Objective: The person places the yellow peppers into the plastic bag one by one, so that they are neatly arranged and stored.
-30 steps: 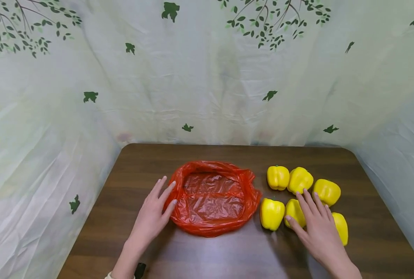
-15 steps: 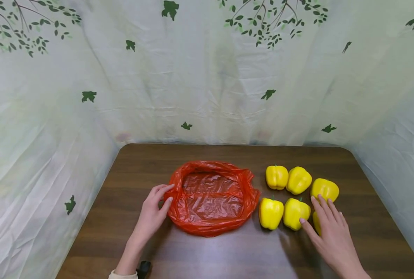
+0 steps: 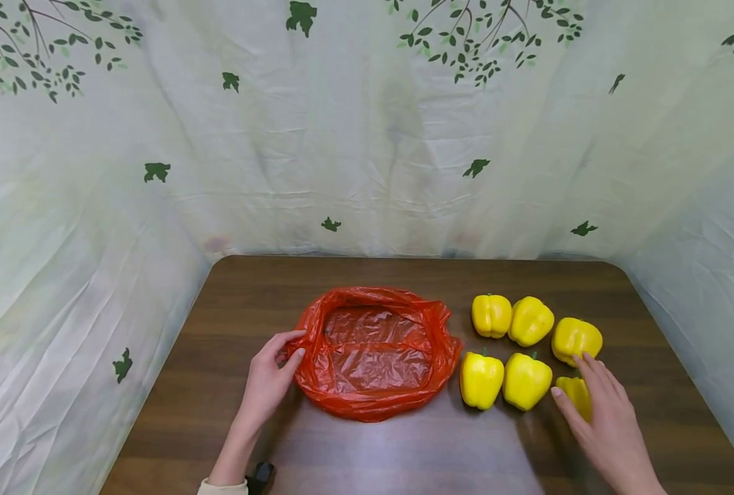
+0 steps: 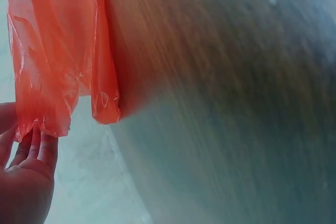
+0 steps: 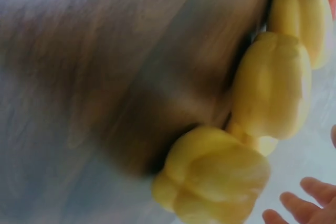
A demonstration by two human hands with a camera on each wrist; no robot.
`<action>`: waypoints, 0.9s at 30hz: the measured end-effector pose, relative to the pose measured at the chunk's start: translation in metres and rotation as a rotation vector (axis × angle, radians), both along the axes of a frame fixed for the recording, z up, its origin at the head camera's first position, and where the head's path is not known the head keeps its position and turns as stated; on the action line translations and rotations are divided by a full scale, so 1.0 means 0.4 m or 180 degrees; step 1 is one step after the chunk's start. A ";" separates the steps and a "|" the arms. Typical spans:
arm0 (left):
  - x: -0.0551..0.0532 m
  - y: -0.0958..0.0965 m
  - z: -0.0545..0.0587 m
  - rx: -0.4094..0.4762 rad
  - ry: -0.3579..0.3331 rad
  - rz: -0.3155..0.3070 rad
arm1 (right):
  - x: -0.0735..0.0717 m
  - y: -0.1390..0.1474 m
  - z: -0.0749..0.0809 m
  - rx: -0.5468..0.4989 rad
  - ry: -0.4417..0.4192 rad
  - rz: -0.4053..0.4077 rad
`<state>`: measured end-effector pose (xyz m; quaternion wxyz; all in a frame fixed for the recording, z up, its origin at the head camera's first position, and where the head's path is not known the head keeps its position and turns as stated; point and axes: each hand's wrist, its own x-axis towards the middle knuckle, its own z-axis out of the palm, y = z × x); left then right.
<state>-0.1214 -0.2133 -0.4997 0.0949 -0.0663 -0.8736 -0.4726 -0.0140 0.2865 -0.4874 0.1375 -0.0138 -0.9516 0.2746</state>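
A red plastic bag (image 3: 373, 407) lies spread with its mouth facing up. My left hand (image 3: 267, 375) is at its left rim, index finger and thumb bent around the edge; in the left wrist view, the fingers (image 4: 35, 148) reach behind the thin red film (image 4: 58, 66). My right hand (image 3: 611, 419) hovers at the near right bell pepper (image 3: 576, 393), fingers spread and partly hiding it. In the right wrist view, the fingertips stand just beside that yellow pepper (image 5: 212, 177), apart from it. Its fingers hold nothing.
Several more yellow bell peppers stand right of the bag: two in the near row, one pepper (image 3: 481, 380) beside another pepper (image 3: 526, 381), and a far row including a pepper (image 3: 577, 338). A wooden table (image 3: 367, 460) carries everything, with a leaf-patterned cloth (image 3: 373, 137) behind.
My right hand has moved right, from above the middle near pepper to the rightmost near one. My left fingers have closed in on the bag's rim, which has shifted slightly left.
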 end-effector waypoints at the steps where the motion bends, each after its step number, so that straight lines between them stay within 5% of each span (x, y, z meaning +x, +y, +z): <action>1: 0.000 0.000 0.001 0.0029 -0.0035 0.0012 | 0.000 0.004 -0.001 -0.0020 -0.0016 -0.0022; 11: -0.004 0.001 0.001 0.0416 -0.0128 0.0150 | -0.002 0.039 -0.017 -0.0066 -0.0378 -0.0247; 27: 0.002 0.011 -0.004 0.0602 -0.0101 0.0372 | -0.020 0.087 -0.042 -0.0342 -0.1171 -0.0549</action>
